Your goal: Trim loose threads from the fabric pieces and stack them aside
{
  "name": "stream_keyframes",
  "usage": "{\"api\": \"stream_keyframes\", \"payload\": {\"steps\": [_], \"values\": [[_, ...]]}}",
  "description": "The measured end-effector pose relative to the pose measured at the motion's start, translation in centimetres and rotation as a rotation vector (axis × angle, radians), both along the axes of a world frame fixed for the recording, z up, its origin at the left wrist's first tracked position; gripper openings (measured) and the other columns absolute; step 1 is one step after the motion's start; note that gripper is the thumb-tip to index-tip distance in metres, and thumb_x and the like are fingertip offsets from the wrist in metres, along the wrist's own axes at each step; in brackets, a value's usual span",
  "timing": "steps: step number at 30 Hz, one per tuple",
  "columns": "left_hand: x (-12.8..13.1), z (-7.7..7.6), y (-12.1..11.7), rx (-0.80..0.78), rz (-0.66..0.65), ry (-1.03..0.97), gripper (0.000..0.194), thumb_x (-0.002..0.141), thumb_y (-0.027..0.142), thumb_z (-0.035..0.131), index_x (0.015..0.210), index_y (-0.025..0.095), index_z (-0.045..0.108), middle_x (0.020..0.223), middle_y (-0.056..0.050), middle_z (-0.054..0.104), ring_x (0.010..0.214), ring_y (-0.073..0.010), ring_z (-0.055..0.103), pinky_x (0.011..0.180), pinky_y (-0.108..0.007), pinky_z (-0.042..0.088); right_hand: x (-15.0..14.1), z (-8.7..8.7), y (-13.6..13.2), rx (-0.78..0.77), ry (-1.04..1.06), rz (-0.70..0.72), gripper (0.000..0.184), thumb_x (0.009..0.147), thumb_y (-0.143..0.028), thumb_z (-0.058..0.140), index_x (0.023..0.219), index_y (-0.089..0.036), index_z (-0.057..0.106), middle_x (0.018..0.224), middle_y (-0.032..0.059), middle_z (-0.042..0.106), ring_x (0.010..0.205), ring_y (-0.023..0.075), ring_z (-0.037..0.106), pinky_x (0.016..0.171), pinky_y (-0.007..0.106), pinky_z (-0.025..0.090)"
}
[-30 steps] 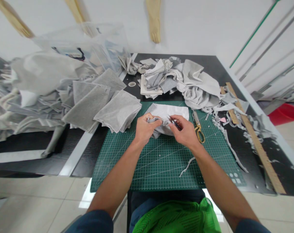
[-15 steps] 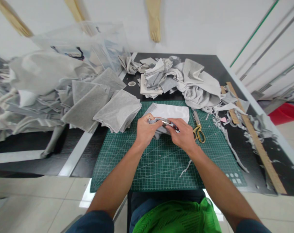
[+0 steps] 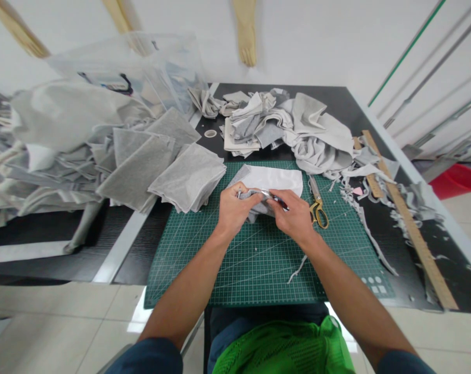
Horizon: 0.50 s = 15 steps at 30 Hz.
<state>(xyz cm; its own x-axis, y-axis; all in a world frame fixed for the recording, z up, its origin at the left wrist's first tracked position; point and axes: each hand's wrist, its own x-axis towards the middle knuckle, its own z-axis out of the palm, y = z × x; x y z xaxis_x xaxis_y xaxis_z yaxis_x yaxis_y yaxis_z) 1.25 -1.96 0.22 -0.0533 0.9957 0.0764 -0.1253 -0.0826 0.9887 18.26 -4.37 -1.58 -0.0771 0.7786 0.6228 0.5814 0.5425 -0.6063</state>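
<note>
Brought small metal tool (image 3: 265, 192) inward since the frame one second ago, from tips angled up to the right of the left thumb to lying along the bunched edge of gray cloth (image 3: 258, 209); left scissors (image 3: 318, 210) at three o'clock and stack of cloth squares (image 3: 188, 177) at ten o'clock much as before; now pinches gray cloth between thumb and fingers of left hand (image 3: 232, 209), low over the green mat (image 3: 254, 270), with white piece (image 3: 276, 178) just beyond at twelve o'clock; grasps tool in right hand (image 3: 293, 212), pointed toward nine o'clock, close to the left thumb; cannot tell whether blades stand apart or closed; best to keep the edge taut between both hands, work with tips only, tuck left thumb back from the metal, and check underneath for a second layer caught in the folds; worth keeping loose strip (image 3: 297, 270) at five o'clock clear of the cloth
</note>
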Motion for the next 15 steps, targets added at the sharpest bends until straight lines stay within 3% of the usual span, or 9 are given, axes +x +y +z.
{"api": "stream_keyframes", "payload": {"steps": [11,15], "values": [[0.28,0.04,-0.09,-0.025,-0.020,-0.098,0.043,0.065,0.022,0.088,0.064,0.019,0.045,0.081,-0.004,0.078,0.070,-0.0160,0.072,0.063,-0.026,0.056,-0.10,0.20,-0.14,-0.055,0.014,-0.018,0.019,0.099,-0.031,0.061,0.110,-0.022,0.074,0.104,0.0092,0.079,0.094,0.0228,0.073,0.086,0.038,0.058],[0.25,-0.05,0.07,-0.032,-0.014,-0.135,0.045,0.065,0.022,0.088,0.065,0.020,0.044,0.080,-0.004,0.077,0.067,-0.0154,0.071,0.061,-0.026,0.055,0.04,-0.01,0.03,-0.148,0.126,-0.077,0.022,0.096,-0.035,0.063,0.112,-0.023,0.071,0.104,0.0077,0.078,0.091,0.0229,0.073,0.085,0.038,0.058]]}}
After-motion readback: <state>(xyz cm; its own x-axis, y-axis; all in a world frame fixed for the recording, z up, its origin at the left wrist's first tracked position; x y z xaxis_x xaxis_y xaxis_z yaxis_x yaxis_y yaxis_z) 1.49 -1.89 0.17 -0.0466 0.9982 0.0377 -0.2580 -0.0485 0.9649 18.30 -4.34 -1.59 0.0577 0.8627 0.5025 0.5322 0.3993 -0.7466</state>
